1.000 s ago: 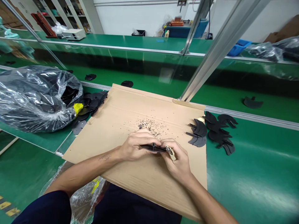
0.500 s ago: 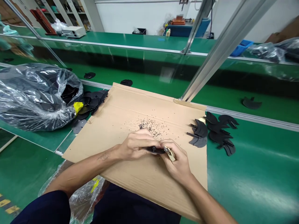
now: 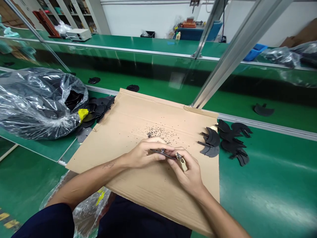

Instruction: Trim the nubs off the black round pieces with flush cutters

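My left hand [image 3: 146,152] is closed on a thin, flat black plastic part [image 3: 165,153], which is tilted and seen nearly edge-on, with a small post standing up from it. My right hand [image 3: 189,168] has its fingers at the part's right end. In that same hand sits a pair of nippers [image 3: 182,162] with cream handles and metal jaws, mostly hidden by the palm. Just beyond the hands, tiny black bits [image 3: 160,133] lie scattered on a cardboard sheet [image 3: 138,112].
Several black curved parts [image 3: 230,135] are piled at the right, partly on the cardboard. At the left, a clear plastic bag [image 3: 42,102] full of black parts stands beside more black discs [image 3: 99,107]. A metal post [image 3: 223,62] rises behind the cardboard.
The black part has been tilted, so it now shows more edge-on and slopes down to the right. The nippers have shifted slightly right, away from the part's edge.
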`<state>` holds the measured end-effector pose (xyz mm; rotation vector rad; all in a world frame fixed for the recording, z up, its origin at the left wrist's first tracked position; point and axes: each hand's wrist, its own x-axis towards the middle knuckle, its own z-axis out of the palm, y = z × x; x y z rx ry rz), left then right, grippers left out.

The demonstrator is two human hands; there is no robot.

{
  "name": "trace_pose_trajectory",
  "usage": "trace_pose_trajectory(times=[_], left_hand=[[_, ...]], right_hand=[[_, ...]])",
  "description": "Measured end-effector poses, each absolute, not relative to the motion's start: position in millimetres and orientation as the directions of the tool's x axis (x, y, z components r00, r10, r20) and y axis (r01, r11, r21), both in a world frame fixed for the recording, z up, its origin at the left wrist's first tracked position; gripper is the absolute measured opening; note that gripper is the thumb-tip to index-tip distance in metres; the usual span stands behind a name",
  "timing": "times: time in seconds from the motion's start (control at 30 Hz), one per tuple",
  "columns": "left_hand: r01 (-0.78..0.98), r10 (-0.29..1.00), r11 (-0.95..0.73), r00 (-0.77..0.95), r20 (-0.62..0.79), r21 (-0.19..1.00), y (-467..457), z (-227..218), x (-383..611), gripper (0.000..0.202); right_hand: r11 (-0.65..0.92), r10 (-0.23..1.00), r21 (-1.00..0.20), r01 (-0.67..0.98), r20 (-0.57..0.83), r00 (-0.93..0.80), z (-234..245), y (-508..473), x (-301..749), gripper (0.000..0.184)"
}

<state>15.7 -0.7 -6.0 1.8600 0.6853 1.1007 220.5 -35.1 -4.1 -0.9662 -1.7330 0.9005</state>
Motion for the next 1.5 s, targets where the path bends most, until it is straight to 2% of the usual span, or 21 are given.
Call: trace_pose_trajectory(times=[0.1, 0.17, 0.3, 0.5, 0.8, 1.07, 1.17, 1.27, 1.37, 1.5], left_hand=[[-0.041, 0.891, -0.204, 0.406, 0.203, 0.978, 6, -6, 8, 0.04], [-0.108, 0.906, -0.103, 0.399, 0.138, 0.989, 11, -5, 3, 0.044], [-0.182, 0.871, -0.026, 0.479, 0.112, 0.983, 18, -7, -2, 0.045], [-0.115, 0.822, 0.064, 0.569, 0.013, 0.991, 17, -9, -1, 0.049], [-0.11, 0.768, 0.118, 0.64, -0.02, 0.987, 17, -8, -2, 0.048], [-0.186, 0.727, 0.248, 0.685, -0.055, 0.951, 13, -19, 7, 0.05], [-0.188, 0.761, 0.271, 0.642, -0.091, 0.944, 13, -18, 9, 0.052], [-0.127, 0.782, 0.232, 0.615, -0.107, 0.964, 14, -12, 6, 0.051], [0.01, 0.777, 0.143, 0.618, -0.119, 0.99, 15, -6, 2, 0.052], [0.163, 0.869, 0.011, 0.486, -0.091, 0.987, 12, -5, 8, 0.051]], right_hand=[[0.395, 0.907, -0.887, 0.238, 0.336, -0.252, -2, -33, 223, 0.012], [0.417, 0.9, -0.869, 0.267, 0.352, -0.257, -2, -31, 224, 0.013], [0.518, 0.849, -0.783, 0.345, 0.42, -0.32, -3, -29, 225, 0.01], [0.591, 0.806, -0.688, 0.42, 0.481, -0.346, -6, -29, 224, 0.012], [0.7, 0.713, -0.486, 0.523, 0.52, -0.471, -11, -27, 230, 0.015], [0.72, 0.694, -0.497, 0.485, 0.526, -0.492, -12, -29, 231, 0.022], [0.707, 0.705, -0.474, 0.525, 0.537, -0.464, -15, -27, 234, 0.027], [0.643, 0.725, -0.334, 0.689, 0.555, -0.407, -17, -22, 237, 0.025], [0.517, 0.763, -0.165, 0.84, 0.534, -0.365, -17, -18, 238, 0.02], [0.439, 0.802, -0.042, 0.898, 0.47, -0.37, -13, -16, 237, 0.018]])
